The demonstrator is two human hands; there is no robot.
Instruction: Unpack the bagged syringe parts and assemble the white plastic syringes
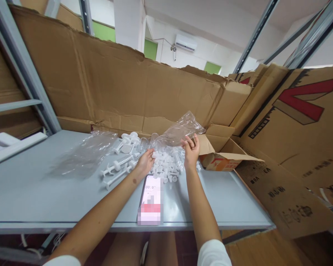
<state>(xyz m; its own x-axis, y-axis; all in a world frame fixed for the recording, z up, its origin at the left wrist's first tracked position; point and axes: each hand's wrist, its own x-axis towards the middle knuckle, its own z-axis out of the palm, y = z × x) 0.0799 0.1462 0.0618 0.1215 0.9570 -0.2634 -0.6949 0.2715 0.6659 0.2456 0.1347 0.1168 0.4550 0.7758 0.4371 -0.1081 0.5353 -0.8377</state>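
Observation:
A heap of small white plastic pieces [164, 166] lies mid-table between my two hands. My left hand [146, 162] is at the heap's left edge, its fingers stretched out and apart by the nearest pieces. On the other side, my right hand [191, 151] is raised with loosely curled, spread fingers, in front of a crumpled clear plastic bag [180, 130]; whether it touches the bag is unclear. White plungers with spiral shafts [118, 165] lie left of my left hand. Behind them are several white round-ended parts [129, 141] and clear cylinders [144, 143].
A phone [151, 199] with a timer display lies at the table's front edge. Another clear bag [86, 153] is flat on the left. An open small carton [222, 160] stands right of my right hand. Cardboard walls [150, 92] enclose the back and right.

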